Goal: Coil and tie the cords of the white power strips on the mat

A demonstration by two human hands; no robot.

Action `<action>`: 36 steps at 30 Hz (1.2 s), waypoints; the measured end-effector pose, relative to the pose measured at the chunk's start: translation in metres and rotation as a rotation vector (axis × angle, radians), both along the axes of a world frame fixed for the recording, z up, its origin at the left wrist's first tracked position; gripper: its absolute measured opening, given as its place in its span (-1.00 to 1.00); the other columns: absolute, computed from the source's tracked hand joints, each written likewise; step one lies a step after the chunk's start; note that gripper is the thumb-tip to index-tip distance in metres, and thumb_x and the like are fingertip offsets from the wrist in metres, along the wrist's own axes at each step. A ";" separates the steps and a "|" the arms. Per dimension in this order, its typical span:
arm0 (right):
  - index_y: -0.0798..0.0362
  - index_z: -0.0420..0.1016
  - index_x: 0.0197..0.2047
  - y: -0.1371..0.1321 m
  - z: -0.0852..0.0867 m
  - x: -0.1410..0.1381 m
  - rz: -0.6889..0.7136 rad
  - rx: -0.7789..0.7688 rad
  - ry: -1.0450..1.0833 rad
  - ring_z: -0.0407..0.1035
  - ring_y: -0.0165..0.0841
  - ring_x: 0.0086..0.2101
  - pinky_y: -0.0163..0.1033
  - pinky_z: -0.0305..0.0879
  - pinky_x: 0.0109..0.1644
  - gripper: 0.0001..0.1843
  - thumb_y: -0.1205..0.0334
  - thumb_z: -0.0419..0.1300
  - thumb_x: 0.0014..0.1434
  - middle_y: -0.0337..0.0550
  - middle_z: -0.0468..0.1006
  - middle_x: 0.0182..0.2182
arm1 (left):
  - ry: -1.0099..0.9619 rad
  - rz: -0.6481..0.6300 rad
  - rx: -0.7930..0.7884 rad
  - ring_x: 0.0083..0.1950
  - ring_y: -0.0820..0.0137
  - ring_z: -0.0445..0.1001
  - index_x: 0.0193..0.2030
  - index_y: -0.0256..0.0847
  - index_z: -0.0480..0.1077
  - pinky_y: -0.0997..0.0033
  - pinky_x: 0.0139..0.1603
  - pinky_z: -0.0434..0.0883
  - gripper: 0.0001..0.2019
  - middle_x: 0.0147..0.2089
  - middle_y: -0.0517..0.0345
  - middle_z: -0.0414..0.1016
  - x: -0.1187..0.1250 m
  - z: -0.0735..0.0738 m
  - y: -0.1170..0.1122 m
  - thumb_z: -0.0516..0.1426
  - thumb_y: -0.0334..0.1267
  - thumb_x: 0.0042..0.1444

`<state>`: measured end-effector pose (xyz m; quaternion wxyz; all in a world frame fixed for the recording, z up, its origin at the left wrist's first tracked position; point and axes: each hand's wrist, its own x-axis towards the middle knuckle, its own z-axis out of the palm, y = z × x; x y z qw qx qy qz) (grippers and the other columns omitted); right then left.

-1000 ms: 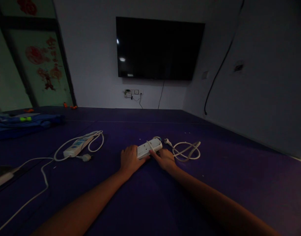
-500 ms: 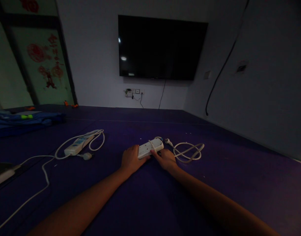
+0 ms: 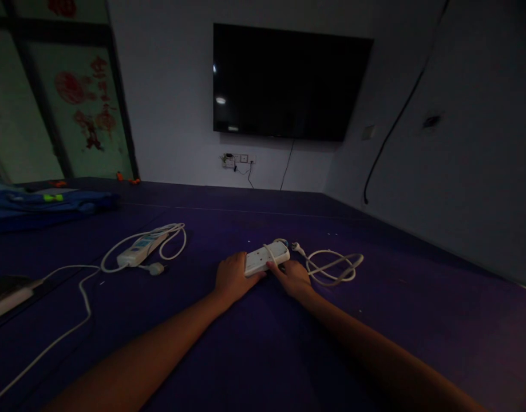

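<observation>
A white power strip [image 3: 257,260] lies in front of me on the dark purple floor, held between both hands. My left hand [image 3: 234,278] is closed round its left end, fingers at the far side and thumb along the near edge. At the right part, my right hand [image 3: 293,277] grips it, the thumb on its top near edge and the other fingers partly hidden. A loop of its cord crosses the top near the right end. The rest of the white cord [image 3: 336,269] lies coiled to the right of my right hand, with the plug [image 3: 297,249] beside it.
To the left lies a second power strip [image 3: 136,254] with looped cord and a plug [image 3: 157,268]. Farther left is another white strip [image 3: 7,304] with a trailing cord. Blue cloth [image 3: 74,205] lies behind. A television [image 3: 291,83] hangs on the far wall; a black cable [image 3: 389,131] hangs at right.
The whole view has shifted slightly, so things appear a little farther right. Both hands keep the same hold on the power strip.
</observation>
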<state>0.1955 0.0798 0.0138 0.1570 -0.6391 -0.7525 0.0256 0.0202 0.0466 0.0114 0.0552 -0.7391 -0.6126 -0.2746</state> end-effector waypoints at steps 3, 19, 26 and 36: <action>0.14 0.48 -0.31 0.000 0.000 0.000 0.006 0.000 0.006 0.42 -0.23 -0.31 -0.32 0.19 -0.35 -0.32 -0.28 -0.18 0.12 0.05 0.53 -0.33 | 0.008 -0.003 -0.003 -0.11 0.22 0.41 -0.12 -0.20 0.25 0.35 -0.22 0.29 -0.48 -0.12 0.00 0.43 0.000 0.000 0.000 0.02 0.20 -0.04; 0.13 0.48 -0.26 -0.001 0.001 -0.001 0.009 0.001 0.004 0.41 -0.24 -0.28 -0.32 0.20 -0.31 -0.35 -0.24 -0.17 0.14 0.04 0.53 -0.31 | 0.020 0.008 -0.025 -0.13 0.22 0.41 -0.13 -0.20 0.27 0.33 -0.23 0.30 -0.48 -0.13 -0.01 0.42 0.001 0.004 -0.003 0.01 0.20 -0.04; 0.13 0.48 -0.31 -0.002 0.002 -0.002 0.006 0.006 -0.003 0.42 -0.24 -0.30 -0.32 0.21 -0.35 -0.34 -0.25 -0.18 0.14 0.03 0.53 -0.32 | 0.023 0.006 -0.007 -0.14 0.22 0.41 -0.13 -0.20 0.27 0.33 -0.23 0.30 -0.49 -0.15 0.00 0.43 0.001 0.003 -0.003 0.02 0.20 -0.04; 0.14 0.48 -0.24 -0.001 0.001 -0.001 0.009 -0.018 0.023 0.41 -0.24 -0.26 -0.33 0.20 -0.31 -0.34 -0.26 -0.17 0.13 0.03 0.54 -0.32 | 0.018 0.018 -0.037 -0.11 0.23 0.40 -0.13 -0.19 0.26 0.35 -0.22 0.29 -0.49 -0.13 0.00 0.43 0.001 0.004 -0.003 0.03 0.19 -0.05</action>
